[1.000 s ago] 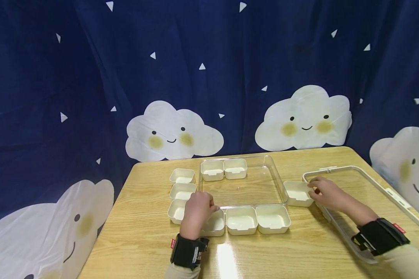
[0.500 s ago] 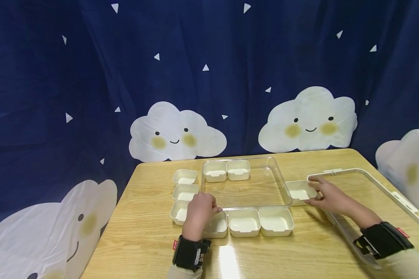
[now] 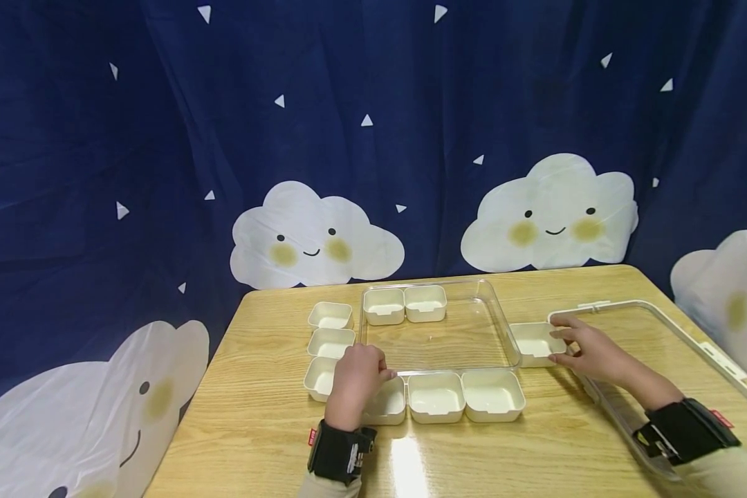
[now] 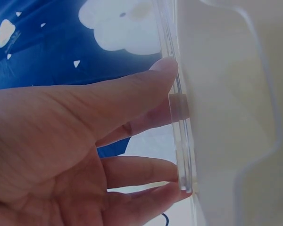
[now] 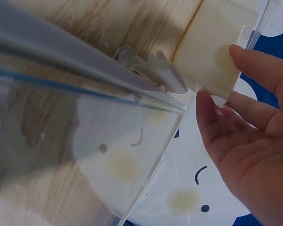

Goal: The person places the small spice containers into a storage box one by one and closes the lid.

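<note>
My left hand (image 3: 356,377) is at the near left corner of a clear plastic box (image 3: 501,321). In the left wrist view, its thumb and fingers (image 4: 165,70) pinch the clear wall beside a cream-coloured small bin. Two cream bins (image 3: 384,309) stand inside the clear box, along its back left. Against the box's right side is another cream bin (image 3: 533,339). My right hand (image 3: 588,349) grips this bin's right end, fingers at the far side and thumb at the near side. The right wrist view shows the fingertips (image 5: 238,52) on the bin's wall.
Three cream bins (image 3: 436,399) line up before the clear box; three more (image 3: 330,343) form a column to its left. A clear lid with a white frame (image 3: 644,304) lies at the right, under my right forearm. A dark blue curtain (image 3: 373,83) hangs behind the wooden table (image 3: 255,449).
My right thumb and fingers have spread wider around the right-hand bin, which stays by the clear box. My left hand keeps its place. The head view has shifted slightly.
</note>
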### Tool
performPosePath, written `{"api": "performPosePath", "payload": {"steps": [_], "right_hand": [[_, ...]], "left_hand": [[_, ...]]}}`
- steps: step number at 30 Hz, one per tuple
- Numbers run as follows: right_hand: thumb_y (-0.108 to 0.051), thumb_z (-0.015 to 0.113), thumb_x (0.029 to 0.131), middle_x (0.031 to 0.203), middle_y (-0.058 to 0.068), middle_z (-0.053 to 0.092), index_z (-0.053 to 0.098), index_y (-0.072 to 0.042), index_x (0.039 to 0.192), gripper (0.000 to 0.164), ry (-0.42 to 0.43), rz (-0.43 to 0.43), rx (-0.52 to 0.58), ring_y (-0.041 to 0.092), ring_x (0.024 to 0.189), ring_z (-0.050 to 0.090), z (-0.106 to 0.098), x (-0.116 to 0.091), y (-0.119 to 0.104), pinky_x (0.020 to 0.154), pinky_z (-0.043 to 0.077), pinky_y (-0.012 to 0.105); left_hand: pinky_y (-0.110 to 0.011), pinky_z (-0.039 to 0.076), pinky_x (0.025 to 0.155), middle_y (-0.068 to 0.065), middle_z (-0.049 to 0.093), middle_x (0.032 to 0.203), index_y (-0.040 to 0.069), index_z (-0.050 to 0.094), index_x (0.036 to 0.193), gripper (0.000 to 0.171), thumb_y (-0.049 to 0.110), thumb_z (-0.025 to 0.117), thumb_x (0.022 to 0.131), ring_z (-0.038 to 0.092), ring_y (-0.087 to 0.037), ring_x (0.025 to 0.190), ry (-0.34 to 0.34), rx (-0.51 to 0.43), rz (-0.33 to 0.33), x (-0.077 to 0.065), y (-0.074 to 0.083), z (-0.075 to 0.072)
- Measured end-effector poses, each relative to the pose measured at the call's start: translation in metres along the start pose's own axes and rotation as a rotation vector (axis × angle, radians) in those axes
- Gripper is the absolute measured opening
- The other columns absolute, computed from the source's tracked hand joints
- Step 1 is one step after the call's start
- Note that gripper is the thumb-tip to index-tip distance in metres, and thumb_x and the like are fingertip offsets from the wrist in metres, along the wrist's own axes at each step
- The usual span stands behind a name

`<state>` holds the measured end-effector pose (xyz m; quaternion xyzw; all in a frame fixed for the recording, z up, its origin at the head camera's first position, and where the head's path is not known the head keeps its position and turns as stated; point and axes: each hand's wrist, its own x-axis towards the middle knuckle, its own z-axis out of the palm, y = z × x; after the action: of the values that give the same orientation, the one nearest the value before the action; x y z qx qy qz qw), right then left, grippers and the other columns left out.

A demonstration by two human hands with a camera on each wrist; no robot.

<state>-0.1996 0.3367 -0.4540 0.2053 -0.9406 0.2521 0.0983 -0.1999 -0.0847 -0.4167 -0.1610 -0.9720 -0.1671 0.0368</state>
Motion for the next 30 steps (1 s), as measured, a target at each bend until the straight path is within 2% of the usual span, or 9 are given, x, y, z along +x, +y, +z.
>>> {"api": "performPosePath", "payload": {"steps": [3,7,12,16,30], "right_hand": [[-0.003,0.085,0.079,0.126,0.036,0.054,0.067,0.018,0.106,0.039,0.010,0.012,0.003,0.046,0.100,0.063,-0.001,-0.001,0.000,0.065,0.057,0.035],[-0.003,0.086,0.077,0.123,0.035,0.056,0.069,0.015,0.104,0.037,0.034,0.022,0.030,0.048,0.100,0.064,-0.001,-0.004,-0.001,0.071,0.059,0.044],[-0.001,0.087,0.075,0.123,0.034,0.056,0.071,0.013,0.100,0.032,0.100,0.010,0.061,0.049,0.100,0.063,-0.002,-0.006,-0.001,0.074,0.059,0.048],[-0.001,0.087,0.075,0.122,0.034,0.056,0.072,0.010,0.096,0.028,0.135,0.002,0.042,0.052,0.105,0.059,-0.005,-0.005,-0.002,0.075,0.058,0.050],[0.000,0.088,0.071,0.115,0.035,0.059,0.074,0.009,0.089,0.025,0.214,-0.030,-0.070,0.052,0.096,0.062,-0.030,0.012,-0.014,0.068,0.059,0.048]], "left_hand": [[-0.031,0.046,0.054,-0.001,0.058,0.066,0.014,0.060,0.062,0.035,0.027,0.085,0.082,0.056,-0.021,0.068,0.003,0.001,-0.001,0.000,0.000,0.000],[-0.032,0.046,0.054,-0.002,0.058,0.067,0.014,0.059,0.062,0.036,0.028,0.085,0.082,0.056,-0.021,0.068,0.004,0.005,-0.003,-0.001,0.001,-0.002],[-0.032,0.046,0.054,-0.002,0.058,0.068,0.014,0.060,0.063,0.034,0.027,0.085,0.083,0.057,-0.021,0.068,-0.003,0.000,-0.008,-0.002,0.002,-0.002],[-0.031,0.045,0.053,-0.002,0.057,0.067,0.014,0.060,0.063,0.035,0.028,0.085,0.083,0.056,-0.020,0.068,-0.010,0.000,-0.014,-0.002,0.001,-0.001],[-0.031,0.045,0.054,-0.001,0.057,0.066,0.013,0.061,0.063,0.033,0.025,0.085,0.082,0.055,-0.020,0.067,-0.001,-0.014,-0.002,-0.002,0.002,-0.002]]}}
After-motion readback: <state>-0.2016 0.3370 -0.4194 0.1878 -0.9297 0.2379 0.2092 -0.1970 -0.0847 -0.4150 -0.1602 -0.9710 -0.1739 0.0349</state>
